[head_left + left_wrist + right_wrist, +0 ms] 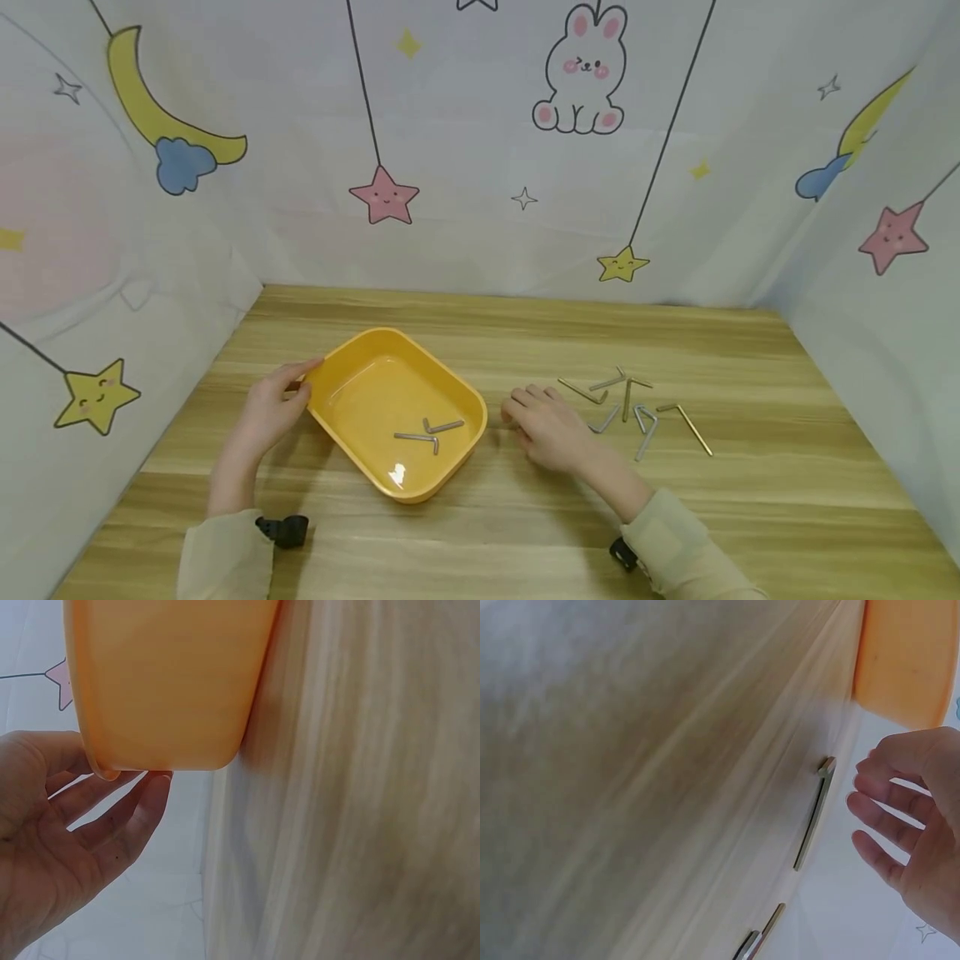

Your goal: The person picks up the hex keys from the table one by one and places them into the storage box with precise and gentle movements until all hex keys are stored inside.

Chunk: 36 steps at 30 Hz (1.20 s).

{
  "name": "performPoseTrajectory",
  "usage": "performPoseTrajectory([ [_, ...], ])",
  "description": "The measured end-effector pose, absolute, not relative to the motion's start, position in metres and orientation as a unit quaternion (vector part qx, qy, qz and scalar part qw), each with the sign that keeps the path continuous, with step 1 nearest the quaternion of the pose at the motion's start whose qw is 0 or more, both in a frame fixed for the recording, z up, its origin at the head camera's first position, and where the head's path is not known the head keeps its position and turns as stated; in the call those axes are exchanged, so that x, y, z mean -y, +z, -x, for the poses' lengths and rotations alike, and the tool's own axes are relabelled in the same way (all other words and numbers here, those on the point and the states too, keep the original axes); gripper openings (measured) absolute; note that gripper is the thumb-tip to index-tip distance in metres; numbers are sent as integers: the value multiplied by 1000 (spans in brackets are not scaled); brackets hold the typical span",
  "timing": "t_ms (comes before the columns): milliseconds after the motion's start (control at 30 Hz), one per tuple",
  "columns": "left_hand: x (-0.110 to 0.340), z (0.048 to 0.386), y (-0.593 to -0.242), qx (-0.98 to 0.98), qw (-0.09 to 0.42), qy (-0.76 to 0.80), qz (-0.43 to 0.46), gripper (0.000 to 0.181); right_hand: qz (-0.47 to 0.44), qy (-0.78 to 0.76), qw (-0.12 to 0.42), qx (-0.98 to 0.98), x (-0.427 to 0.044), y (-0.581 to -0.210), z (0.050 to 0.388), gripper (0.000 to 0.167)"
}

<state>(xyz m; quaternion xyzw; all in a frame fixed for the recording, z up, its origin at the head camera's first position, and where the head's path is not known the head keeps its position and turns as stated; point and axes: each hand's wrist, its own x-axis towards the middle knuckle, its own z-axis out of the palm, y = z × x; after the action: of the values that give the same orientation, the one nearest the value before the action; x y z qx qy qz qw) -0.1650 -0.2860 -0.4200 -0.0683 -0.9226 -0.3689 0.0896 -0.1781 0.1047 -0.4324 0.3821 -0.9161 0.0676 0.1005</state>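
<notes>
My left hand (264, 412) grips the left corner of a yellow tray (360, 400). In the left wrist view, the hand (79, 825) has its thumb at the rim and its fingertips against the outer wall of the tray (169, 682). Two L-shaped metal keys (416, 437) lie inside near the tray's right end. My right hand (551, 429) is just right of the tray, apart from it. The right wrist view shows this hand (919, 814) with loosely bent fingers and nothing in them, near an L-shaped key (812, 817).
Several more L-shaped keys (628, 400), some silver and some brass-coloured, lie scattered on the wooden table (465, 550) right of my right hand. White cloth (480, 250) with printed stars, moons and a rabbit stands behind the table and along both sides.
</notes>
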Motion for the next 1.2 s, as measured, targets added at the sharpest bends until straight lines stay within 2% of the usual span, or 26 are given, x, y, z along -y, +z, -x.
performPoseTrajectory([
  [233, 285, 163, -422, 923, 82, -371, 64, 39, -380, 74, 69, 920, -111, -438, 184, 26],
  [567, 284, 162, -420, 921, 82, -375, 64, 39, -383, 73, 67, 918, -115, -444, 193, 27],
  [800, 284, 163, -419, 923, 85, -370, 63, 39, -401, 59, 81, 911, -116, -446, 197, 21],
  [1067, 283, 162, -417, 924, 79, -370, 59, 39, -409, 47, 62, 909, -115, -444, 199, 20],
  [1200, 283, 162, -417, 924, 79, -370, 60, 39, -412, 39, 69, 908, -114, -444, 199, 19],
])
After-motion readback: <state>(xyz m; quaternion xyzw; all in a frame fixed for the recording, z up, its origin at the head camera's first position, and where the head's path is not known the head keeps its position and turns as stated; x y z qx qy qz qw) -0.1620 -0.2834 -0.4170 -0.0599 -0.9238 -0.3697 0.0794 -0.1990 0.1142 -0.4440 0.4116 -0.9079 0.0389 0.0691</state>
